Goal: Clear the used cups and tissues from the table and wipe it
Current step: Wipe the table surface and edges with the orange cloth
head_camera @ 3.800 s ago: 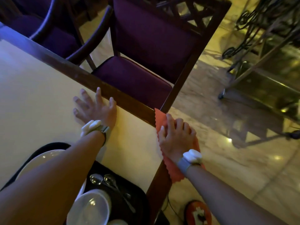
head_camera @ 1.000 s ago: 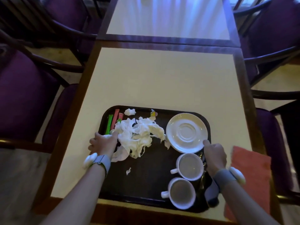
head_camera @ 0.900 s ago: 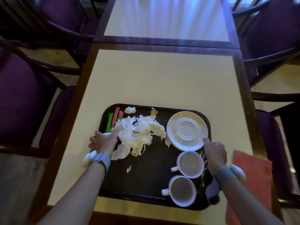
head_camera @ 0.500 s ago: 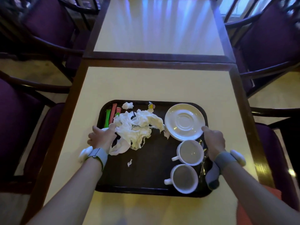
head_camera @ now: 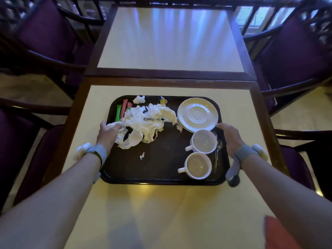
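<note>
Orange cloth (head_camera: 276,232) is seen near right on the counter (head_camera: 161,209). Tray (head_camera: 158,169) is gripped at its side rims by left hand (head_camera: 107,132) and right hand (head_camera: 229,135), fingers curled round them. It is best lifted level so cups (head_camera: 198,165), then tissues (head_camera: 147,121) and saucers (head_camera: 197,114) farther back, are not tipped.

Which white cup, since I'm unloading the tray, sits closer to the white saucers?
The farther white cup, right beside the stacked white saucers; the other white cup sits nearer the person.
</note>
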Motion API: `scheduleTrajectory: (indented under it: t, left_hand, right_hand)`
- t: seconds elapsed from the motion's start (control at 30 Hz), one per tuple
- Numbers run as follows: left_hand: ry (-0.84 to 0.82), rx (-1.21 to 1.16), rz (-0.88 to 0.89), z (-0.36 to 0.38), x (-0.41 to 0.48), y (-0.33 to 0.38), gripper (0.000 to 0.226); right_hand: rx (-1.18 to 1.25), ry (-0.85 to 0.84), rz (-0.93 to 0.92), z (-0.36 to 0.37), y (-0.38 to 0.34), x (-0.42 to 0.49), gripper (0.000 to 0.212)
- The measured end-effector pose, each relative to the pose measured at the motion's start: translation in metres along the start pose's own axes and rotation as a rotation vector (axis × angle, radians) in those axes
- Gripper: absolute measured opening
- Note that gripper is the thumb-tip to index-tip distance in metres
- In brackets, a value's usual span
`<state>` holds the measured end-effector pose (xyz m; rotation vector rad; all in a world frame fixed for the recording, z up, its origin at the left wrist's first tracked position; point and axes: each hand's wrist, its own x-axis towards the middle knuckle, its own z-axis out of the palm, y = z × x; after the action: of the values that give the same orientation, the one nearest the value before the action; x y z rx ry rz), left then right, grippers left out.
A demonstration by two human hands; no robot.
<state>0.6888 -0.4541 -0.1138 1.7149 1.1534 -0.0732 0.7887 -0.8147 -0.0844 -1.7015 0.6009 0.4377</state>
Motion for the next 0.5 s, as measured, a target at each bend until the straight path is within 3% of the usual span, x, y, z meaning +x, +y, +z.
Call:
scheduleTrajectory:
  t: [0.17,0.27,0.37,0.5]
  left_hand:
    - [0.253,0.391,0.161,0.015,-0.032,-0.017,0.075]
    - [0.319,0.484,0.287,0.025,-0.066,-0.027,0.073]
    - [0.283,0.456,0.422,0.038,-0.112,-0.045,0.071]
    - [0.203,0.433,0.557,0.054,-0.175,-0.089,0.070]
  right_hand:
    - [-0.006,0.005,-0.038,-0.013,0.023,-0.021,0.016]
    - [-0.009,0.024,-0.095,-0.027,0.038,-0.042,0.010]
    - [-0.090,0.077,-0.129,-0.042,0.066,-0.073,0.037]
    - [-0.226,0.192,-0.204,-0.064,0.114,-0.130,0.055]
